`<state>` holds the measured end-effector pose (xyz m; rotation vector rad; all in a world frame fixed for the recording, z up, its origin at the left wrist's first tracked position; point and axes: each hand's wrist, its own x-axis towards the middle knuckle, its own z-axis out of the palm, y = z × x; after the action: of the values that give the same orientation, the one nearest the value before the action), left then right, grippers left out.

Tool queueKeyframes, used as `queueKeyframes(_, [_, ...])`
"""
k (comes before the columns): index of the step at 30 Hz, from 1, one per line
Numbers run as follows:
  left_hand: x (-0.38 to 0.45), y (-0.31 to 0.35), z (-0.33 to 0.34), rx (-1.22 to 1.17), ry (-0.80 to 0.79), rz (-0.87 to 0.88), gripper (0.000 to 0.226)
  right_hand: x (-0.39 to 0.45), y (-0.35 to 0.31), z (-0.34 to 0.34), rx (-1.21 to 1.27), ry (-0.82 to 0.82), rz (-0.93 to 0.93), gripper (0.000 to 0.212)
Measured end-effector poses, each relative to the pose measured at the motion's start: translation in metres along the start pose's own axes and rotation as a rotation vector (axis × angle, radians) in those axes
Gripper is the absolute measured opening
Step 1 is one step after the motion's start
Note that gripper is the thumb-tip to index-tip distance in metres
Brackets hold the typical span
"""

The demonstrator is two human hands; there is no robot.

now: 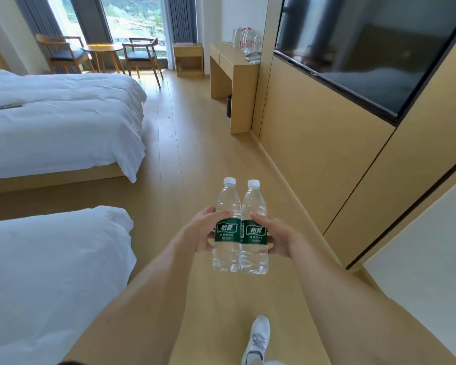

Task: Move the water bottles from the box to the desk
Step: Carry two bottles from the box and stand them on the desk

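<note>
Each hand (195, 233) (277, 239) grips one upright bottle (227, 233) (253, 234) — seemingly touching.

You see a bright room lit by daylight from the big glass window (132, 21) at the far end. Near that window the pale wooden floor (169, 143) shines. The black wall screen (366, 51), right of the window, shows dim reflections. Far from the window, straight lines bend and look soft.

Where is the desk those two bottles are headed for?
In the head view the desk stands far ahead, right of centre against the right-hand wall, beside a small cabinet, with several bottles already on it.
</note>
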<state>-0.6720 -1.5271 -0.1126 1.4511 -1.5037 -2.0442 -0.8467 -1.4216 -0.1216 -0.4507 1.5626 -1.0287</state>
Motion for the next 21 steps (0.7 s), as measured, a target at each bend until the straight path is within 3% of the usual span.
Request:
queueKeyframes(10, [0.129, 0.092, -0.042, -0.085, 0.156, -0.024, 0.028, 0.168, -0.112, -0.001, -0.061, -0.16, 0.01, 0.051])
queueKeyframes(21, [0.249, 0.19, -0.069, -0.154, 0.18, -0.022, 0.029, 0.305, -0.231, -0.018, -0.147, -0.248, 0.03, 0.048])
